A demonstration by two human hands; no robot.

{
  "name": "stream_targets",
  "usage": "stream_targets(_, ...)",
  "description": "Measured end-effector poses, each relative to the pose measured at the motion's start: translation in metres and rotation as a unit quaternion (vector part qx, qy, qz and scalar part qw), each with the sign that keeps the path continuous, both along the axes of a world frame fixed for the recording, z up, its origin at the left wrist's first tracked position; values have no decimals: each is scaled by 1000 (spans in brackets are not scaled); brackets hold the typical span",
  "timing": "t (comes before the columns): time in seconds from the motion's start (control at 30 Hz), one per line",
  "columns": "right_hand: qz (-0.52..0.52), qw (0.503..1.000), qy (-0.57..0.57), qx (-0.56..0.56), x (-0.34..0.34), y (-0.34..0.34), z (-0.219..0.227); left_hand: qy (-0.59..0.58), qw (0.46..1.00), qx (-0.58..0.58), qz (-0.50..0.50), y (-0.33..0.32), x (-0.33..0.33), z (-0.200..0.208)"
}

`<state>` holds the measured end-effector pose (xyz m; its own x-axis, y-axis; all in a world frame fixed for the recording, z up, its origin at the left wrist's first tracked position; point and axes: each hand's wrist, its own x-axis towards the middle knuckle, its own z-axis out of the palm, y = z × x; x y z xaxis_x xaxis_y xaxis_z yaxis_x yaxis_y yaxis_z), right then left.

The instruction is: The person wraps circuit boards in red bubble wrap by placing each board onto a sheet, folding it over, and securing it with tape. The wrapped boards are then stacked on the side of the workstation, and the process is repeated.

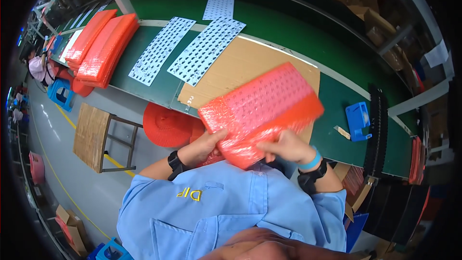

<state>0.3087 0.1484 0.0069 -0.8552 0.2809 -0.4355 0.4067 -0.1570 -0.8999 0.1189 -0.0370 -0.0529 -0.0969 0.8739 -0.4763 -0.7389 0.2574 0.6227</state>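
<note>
Both my hands hold a red bubble-wrap pouch (262,108) with a perforated panel showing through it, raised over the near edge of the bench. My left hand (206,145) grips its lower left corner. My right hand (288,147) pinches the lower edge; its fingers are blurred. Under the pouch lies a brown cardboard sheet (240,67) on the green bench (337,101). Two white perforated panels (207,50) (161,50) lie flat on the bench to the left of the cardboard, and a third (220,2) sits farther back on the green conveyor belt.
Stacks of red bubble-wrap pouches (103,50) lie at the bench's left end. A blue tape dispenser (358,121) stands to the right. A red roll (166,125) sits below the bench edge, next to a wooden stool (98,135). Another person (38,67) sits far left.
</note>
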Motion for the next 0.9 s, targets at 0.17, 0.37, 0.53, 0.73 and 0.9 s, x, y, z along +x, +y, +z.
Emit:
stream_targets(0.17,140,973,72,168,16,-4,21,121,991,49,11,-21,-28,9)
stream_targets(0.37,-233,716,174,634,32,44,17,701,677,196,-105,-42,-77,35)
stream_targets(0.53,-144,882,184,409,26,65,-68,717,664,197,-72,-30,-62,25)
stream_targets(0.73,-159,890,172,391,30,71,-86,721,667,171,-80,-26,-56,25)
stream_targets(0.9,-178,877,160,417,15,55,-65,682,704,152,-127,-38,-75,25)
